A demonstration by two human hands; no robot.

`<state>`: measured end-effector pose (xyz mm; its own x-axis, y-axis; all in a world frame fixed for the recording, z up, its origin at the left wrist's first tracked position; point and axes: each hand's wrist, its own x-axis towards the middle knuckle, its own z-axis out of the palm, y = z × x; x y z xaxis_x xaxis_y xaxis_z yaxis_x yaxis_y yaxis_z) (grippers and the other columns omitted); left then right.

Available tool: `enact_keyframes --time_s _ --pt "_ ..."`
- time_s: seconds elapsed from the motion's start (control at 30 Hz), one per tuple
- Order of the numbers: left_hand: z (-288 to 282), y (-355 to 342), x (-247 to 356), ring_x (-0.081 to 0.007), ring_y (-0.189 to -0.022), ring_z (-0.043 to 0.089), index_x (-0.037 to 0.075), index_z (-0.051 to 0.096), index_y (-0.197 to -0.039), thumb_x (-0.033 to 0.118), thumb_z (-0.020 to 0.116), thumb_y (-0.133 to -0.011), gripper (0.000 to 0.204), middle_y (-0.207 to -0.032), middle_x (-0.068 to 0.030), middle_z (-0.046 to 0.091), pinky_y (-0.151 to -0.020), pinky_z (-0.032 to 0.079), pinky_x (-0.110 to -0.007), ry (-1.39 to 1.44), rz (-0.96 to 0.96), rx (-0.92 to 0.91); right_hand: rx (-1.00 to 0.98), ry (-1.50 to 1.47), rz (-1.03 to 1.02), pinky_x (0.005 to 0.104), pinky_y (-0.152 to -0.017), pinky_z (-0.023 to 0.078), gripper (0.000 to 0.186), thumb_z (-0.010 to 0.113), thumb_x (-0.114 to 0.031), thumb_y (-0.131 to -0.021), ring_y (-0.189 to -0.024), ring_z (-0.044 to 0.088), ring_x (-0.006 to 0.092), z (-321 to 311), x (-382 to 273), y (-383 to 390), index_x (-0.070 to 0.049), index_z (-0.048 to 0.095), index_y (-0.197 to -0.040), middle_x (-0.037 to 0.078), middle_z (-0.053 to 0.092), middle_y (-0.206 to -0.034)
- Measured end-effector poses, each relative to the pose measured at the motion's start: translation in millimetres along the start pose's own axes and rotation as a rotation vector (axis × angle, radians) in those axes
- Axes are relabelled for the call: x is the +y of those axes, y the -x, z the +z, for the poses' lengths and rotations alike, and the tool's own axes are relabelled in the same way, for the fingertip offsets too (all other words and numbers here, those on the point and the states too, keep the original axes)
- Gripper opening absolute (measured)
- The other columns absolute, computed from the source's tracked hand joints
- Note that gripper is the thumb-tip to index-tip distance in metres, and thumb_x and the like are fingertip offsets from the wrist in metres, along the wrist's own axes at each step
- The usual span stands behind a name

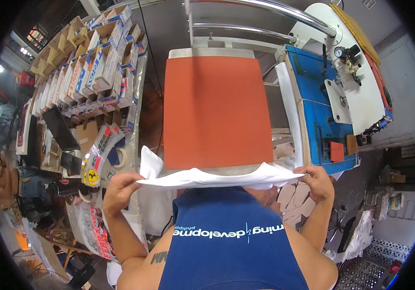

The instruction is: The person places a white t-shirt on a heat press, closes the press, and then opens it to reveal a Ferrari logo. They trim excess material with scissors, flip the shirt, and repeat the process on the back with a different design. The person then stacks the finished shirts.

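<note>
A white shirt point(212, 178) is stretched in a band across the near edge of a flat orange pad point(217, 111). My left hand point(121, 190) pinches one end of it, and a loose white flap sticks up beside those fingers. At the opposite end, my right hand point(319, 183) pinches the cloth between thumb and fingers. Both hands are at about the same height, close to my body. The pad lies on a pale board, whose rim shows beyond its far edge, and a shadow falls across its upper part.
Open cardboard boxes point(89, 72) are stacked at far left, with a tape roll point(120, 157) nearer. A blue panel point(321, 116) and a white machine plate with a pressure gauge point(339, 52) stand right. Chrome rails point(265, 9) cross beyond the pad.
</note>
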<state>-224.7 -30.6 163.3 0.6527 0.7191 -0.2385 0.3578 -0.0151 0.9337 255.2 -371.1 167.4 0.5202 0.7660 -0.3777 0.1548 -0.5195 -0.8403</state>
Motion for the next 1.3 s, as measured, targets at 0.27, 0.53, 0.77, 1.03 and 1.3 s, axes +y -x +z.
enact_keyframes --time_s 0.27,0.53,0.77,1.03,1.3 --pt "-46 -61 98 -0.0171 -0.063 0.06 -0.001 0.072 -0.086 0.007 0.077 -0.084 0.01 -0.073 -0.0086 0.067 -0.063 0.048 -0.029 -0.756 0.529 0.731 0.383 0.409 -0.369 0.0278 -0.064 0.046 0.01 0.066 -0.006 -0.092 -0.071 0.061 0.0113 -66 -140 -25 0.002 0.069 -0.088 0.005 0.067 -0.076" --pt "-85 -322 101 -0.0142 -0.065 0.054 -0.002 0.073 -0.084 0.034 0.081 -0.089 0.037 -0.067 -0.0089 0.063 -0.064 0.047 -0.033 -0.489 0.463 0.403 0.484 0.732 -0.389 0.0402 -0.069 0.051 0.028 0.078 -0.03 -0.09 -0.072 0.066 0.029 -72 -192 -281 -0.002 0.074 -0.091 0.017 0.072 -0.081" --pt "-39 -439 -20 -0.0233 -0.072 0.075 -0.007 0.07 -0.1 0.013 0.07 -0.096 0.02 -0.084 -0.0142 0.074 -0.066 0.057 -0.033 -0.276 -0.173 0.448 0.478 0.363 0.176 0.0421 -0.079 0.06 0.028 0.07 -0.03 -0.09 -0.087 0.076 0.0319 -8 -74 -448 -0.003 0.073 -0.097 0.016 0.077 -0.092" --pt "-18 -516 -50 -0.0256 -0.081 0.076 -0.008 0.065 -0.11 0.007 0.067 -0.097 0.02 -0.095 -0.0195 0.074 -0.073 0.06 -0.033 0.188 -0.061 0.64 0.744 0.234 -0.012 0.0465 -0.098 0.052 0.029 0.067 -0.029 -0.091 -0.106 0.069 0.0385 6 -34 -558 -0.006 0.069 -0.109 0.019 0.074 -0.107" --pt "110 -506 -27 -0.0376 -0.107 0.065 0.006 0.068 -0.118 0.007 0.068 -0.088 0.03 -0.117 -0.0157 0.068 -0.095 0.052 -0.046 -0.762 0.811 0.268 0.423 0.854 -0.717 0.0529 -0.111 0.038 0.051 0.067 -0.043 -0.095 -0.127 0.054 0.0376 148 -80 -489 -0.006 0.061 -0.13 0.019 0.062 -0.129"
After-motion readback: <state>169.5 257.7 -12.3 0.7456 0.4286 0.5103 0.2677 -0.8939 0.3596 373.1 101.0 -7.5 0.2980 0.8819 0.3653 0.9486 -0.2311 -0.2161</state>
